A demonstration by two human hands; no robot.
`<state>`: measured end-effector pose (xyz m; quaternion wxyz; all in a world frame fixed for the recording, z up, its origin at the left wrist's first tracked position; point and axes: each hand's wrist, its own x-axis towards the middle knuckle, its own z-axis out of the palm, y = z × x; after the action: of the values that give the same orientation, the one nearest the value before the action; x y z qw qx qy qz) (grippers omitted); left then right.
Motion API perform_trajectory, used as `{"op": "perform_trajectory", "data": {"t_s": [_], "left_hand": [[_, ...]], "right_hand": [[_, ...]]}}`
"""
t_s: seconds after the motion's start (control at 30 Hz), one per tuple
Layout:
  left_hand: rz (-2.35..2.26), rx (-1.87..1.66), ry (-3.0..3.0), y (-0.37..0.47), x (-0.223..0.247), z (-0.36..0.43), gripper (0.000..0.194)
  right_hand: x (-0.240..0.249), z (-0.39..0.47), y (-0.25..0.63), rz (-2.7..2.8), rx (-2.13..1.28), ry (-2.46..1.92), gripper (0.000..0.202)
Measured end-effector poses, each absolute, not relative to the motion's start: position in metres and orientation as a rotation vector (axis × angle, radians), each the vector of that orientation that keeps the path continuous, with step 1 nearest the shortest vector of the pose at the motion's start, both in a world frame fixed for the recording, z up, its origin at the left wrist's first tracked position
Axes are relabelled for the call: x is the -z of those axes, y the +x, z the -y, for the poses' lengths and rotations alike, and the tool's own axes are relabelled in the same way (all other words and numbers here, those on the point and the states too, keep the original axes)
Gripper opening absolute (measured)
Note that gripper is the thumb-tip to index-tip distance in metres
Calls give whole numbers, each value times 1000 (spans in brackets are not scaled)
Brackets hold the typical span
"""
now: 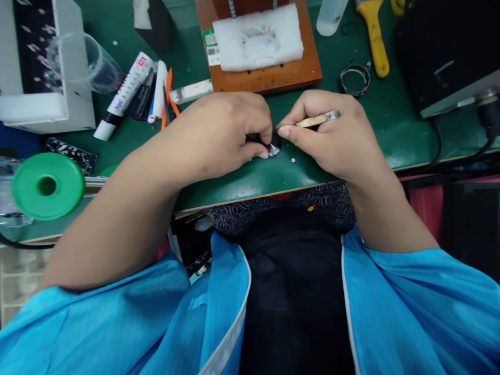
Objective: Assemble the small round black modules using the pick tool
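Note:
My left hand (pixel 240 125) is closed by the front of the green bench, thumb and fingers pinching a small dark, glossy rounded piece (pixel 275 148). Most of that piece is hidden behind the fingers. Held like a pen in my right hand (pixel 328 127) is a slim tan-and-silver tool (pixel 312 121), its kind not clear. Its working end runs between the fingertips toward the dark piece; whether it touches cannot be seen. A tiny white-and-red bit (pixel 293 160) lies on the bench just below.
Behind the hands stands a brown wooden fixture (pixel 261 83) with a white foam pad (pixel 260 39). Left are a white marker (pixel 128 86), a clear cup (pixel 103 70) and a green spool (pixel 48 186). Right are a metal ring (pixel 354 79), a yellow-handled brush (pixel 377 44) and a black box (pixel 441 57).

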<state>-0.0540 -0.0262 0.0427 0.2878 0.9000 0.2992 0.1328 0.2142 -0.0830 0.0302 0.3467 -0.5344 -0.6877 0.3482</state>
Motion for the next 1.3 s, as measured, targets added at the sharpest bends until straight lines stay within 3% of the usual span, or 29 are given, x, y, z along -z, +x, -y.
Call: {"op": "perform_trajectory", "data": {"t_s": [0.37,0.63,0.8,1.1,1.2,1.3], "left_hand": [[-842,-331,2359,-53,-40,28,8],[-1023,-387,2195,-47,-34,32,54],[-922,-412,2217,-42,-29,32,17],[-993,-879,1868,-36,-30,29,2],[-952,-943,1801,-33,-29,29,3],[-948,-1041,1752,-29,-26,29,11]], "right_hand": [[-25,88,217,1624,-781,-1412,24],[-13,90,222,1612,-815,-1283,15],[-11,87,223,1730,-745,-1326,16],[-22,51,251,2388,-512,-1201,44],[-42,37,250,2400,-541,-1173,37],[-66,21,239,2293,-660,-1121,16]]}}
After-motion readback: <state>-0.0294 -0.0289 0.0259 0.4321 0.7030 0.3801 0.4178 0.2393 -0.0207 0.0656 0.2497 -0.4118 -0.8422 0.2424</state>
